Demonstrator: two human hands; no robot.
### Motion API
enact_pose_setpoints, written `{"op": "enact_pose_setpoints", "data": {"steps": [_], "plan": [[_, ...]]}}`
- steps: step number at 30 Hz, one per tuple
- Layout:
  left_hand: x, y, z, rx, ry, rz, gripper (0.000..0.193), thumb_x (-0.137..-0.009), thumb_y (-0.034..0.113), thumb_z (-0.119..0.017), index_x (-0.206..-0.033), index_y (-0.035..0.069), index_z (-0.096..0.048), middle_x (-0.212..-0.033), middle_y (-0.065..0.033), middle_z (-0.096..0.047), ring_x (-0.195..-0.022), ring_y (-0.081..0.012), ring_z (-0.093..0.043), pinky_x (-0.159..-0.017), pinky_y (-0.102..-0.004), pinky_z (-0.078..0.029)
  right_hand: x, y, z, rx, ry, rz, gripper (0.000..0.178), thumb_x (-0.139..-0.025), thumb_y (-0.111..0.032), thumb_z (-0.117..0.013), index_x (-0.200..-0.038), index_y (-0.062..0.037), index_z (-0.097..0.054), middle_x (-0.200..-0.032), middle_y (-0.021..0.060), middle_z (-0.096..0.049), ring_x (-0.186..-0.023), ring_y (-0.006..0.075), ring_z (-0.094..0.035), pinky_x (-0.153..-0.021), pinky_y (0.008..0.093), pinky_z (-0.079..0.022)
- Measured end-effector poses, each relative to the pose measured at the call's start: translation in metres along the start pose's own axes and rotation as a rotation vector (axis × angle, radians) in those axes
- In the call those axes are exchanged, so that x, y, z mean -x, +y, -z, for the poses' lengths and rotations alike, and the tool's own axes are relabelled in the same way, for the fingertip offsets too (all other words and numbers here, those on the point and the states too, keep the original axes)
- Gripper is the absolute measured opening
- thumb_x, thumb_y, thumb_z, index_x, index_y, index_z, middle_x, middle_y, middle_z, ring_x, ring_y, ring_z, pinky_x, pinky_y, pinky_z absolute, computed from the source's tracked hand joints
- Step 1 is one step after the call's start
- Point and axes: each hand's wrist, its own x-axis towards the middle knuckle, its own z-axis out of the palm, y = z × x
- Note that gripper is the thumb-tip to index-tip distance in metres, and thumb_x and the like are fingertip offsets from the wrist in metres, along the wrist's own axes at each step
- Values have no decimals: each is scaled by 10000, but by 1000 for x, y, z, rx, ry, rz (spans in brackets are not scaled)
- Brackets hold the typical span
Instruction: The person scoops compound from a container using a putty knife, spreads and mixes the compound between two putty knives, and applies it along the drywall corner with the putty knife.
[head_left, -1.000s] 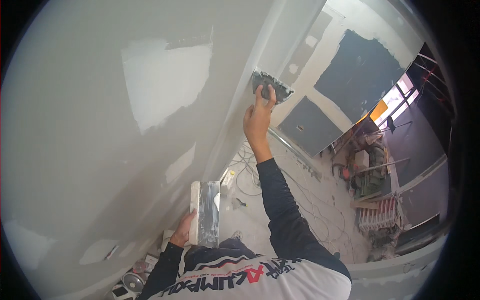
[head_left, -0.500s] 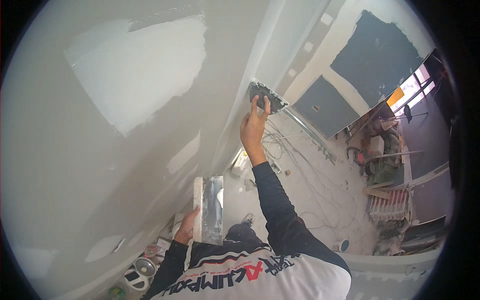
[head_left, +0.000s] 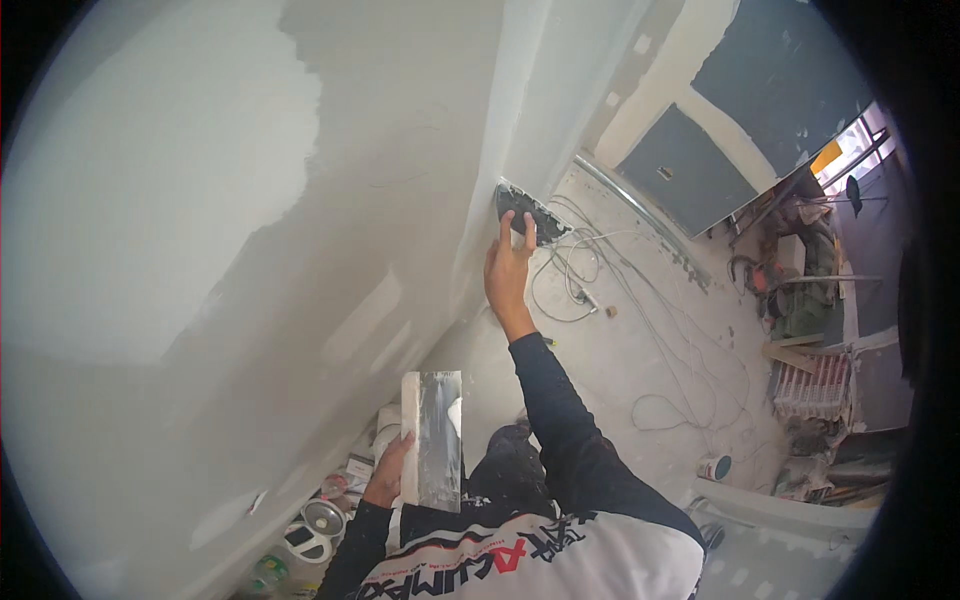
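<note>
While the wall point(head_left: 300, 250) fills most of the view, its corner edge running down the middle, the right hand point(head_left: 508, 270) now sits lower along that edge than a second ago, which suggests a downward stroke along the corner is under way. Its fingers point(head_left: 506, 228) are clenched on the handle of a wide knife point(head_left: 530, 212), whose blade lies against the wall's corner edge. A paler patch of the wall lies far left of that edge, with greyer plaster between. Right of the wall, the dusty floor point(head_left: 640, 340) spreads out, strewn with loose white cables point(head_left: 600, 300), and dark panels point(head_left: 690, 170) stand beyond it. Below the wall's foot, the left hand point(head_left: 388, 478) grips a long flat board point(head_left: 432, 438) smeared with grey paste, held much where it was before. Small tubs and lids point(head_left: 320, 520) lie at the wall's base, left of that hand.
</note>
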Motion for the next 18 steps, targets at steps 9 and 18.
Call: {"op": "enact_pose_setpoints", "data": {"steps": [9, 18], "plan": [[17, 20, -30, 0, 112, 92, 436, -1025, 314, -568, -1357, 35, -521, -1206, -66, -641, -1095, -181, -626, -957, -331, -501, 24, 21, -34, -21, -68, -86, 709, -895, 74, -584, -1537, -42, -307, -1483, 364, -179, -1322, 506, -384, -1012, 486, -454], [29, 34, -51, 6, 210, 182, 494, -1006, 353, -582, -1394, 63, -483, -1206, -89, -631, -1050, -240, -631, -940, -389, -517, 39, 39, -73, -77, -133, -168, 678, -911, 40, -607, -1524, -28, -326, -1500, 370, -148, -1248, 497, -451, -967, 465, -483]]}}
